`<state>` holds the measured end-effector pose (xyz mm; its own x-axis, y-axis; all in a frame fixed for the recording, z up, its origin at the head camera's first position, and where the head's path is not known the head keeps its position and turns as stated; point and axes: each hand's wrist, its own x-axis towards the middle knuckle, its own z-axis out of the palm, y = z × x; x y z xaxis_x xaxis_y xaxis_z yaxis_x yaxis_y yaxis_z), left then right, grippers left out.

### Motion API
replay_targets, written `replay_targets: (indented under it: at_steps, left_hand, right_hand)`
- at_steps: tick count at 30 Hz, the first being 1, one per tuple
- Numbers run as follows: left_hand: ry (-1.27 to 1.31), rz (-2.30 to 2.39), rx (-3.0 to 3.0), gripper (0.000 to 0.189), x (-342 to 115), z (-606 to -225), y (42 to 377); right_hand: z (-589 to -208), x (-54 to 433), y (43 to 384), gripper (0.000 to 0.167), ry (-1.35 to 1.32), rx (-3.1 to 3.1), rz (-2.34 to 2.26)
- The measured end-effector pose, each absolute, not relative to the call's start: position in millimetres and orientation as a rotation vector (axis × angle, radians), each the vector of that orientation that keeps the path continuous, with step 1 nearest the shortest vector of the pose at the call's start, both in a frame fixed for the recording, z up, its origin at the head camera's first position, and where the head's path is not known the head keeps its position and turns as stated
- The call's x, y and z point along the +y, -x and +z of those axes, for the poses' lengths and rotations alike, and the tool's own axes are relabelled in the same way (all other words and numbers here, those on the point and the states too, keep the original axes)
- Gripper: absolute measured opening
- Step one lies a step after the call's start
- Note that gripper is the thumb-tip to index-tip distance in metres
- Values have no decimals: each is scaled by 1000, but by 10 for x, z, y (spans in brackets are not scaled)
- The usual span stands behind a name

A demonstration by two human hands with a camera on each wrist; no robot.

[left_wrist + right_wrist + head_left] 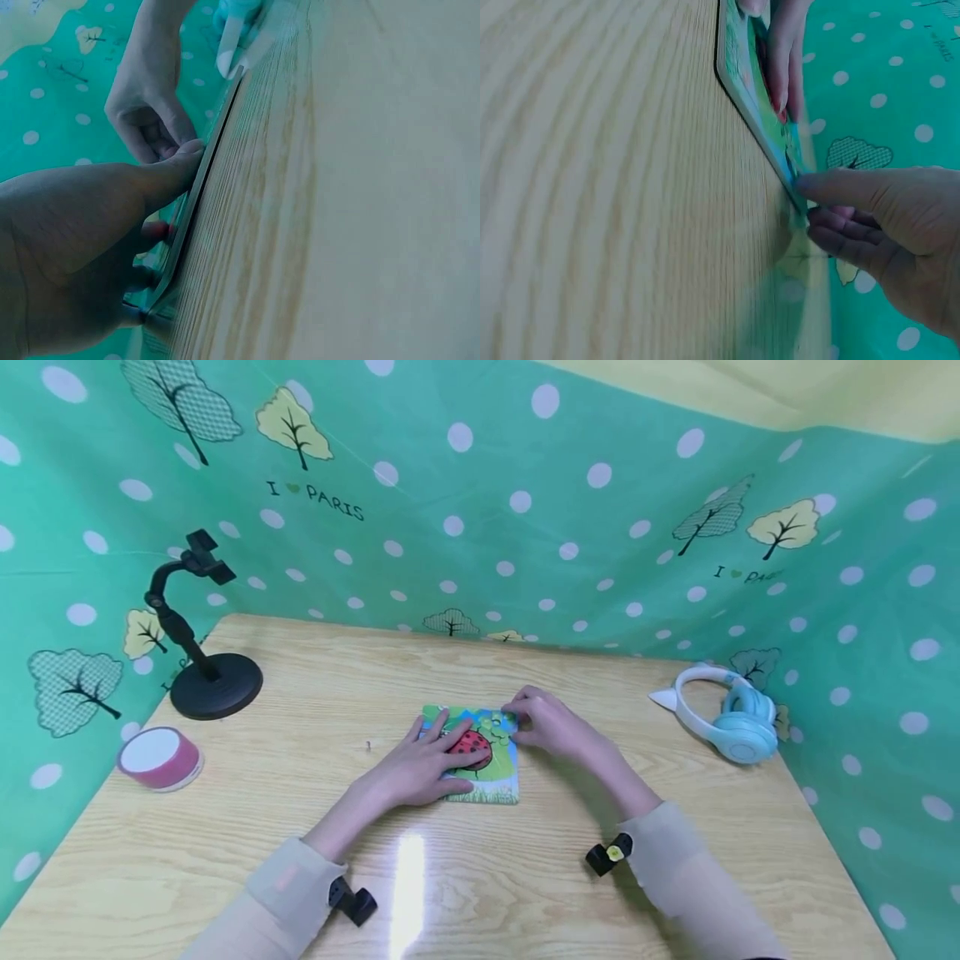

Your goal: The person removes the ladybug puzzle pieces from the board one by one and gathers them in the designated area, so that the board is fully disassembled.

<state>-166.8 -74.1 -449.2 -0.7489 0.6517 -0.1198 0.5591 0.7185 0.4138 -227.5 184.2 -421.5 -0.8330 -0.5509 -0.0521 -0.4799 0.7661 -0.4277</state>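
A thin square ladybug puzzle board (504, 764) lies flat on the wooden table, with a red spotted ladybug on a green and blue ground. Across its left part rests my left hand (422, 768), fingers spread and fairly straight, hiding that side of the picture. My right hand (558, 727) is at the far right corner, its fingers curled. In the right wrist view, the thumb (836, 186) of that hand lies on the corner and the other fingers bend in just beyond the edge, pinching it. The board's edge (196, 196) shows side-on in the left wrist view.
On the left stand a black phone stand (217, 687) and a round pink-sided tub or roll (159, 758). Blue and white cat-ear headphones (738, 727) lie at the right. A green dotted cloth (480, 527) hangs behind the table (322, 685) and along its sides.
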Motion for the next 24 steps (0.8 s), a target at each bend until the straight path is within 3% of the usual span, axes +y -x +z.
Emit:
replay_targets:
  at_steps: [13,24]
  left_hand:
    - [-979,523,2674,56,-760,-4530,1696]
    - [-976,550,2656,56,-762,-4513,1676]
  right_hand:
    - [-4345,2231,2424,47,732,2690,-882]
    - [-4229,2846,2429,47,614,2723,-828]
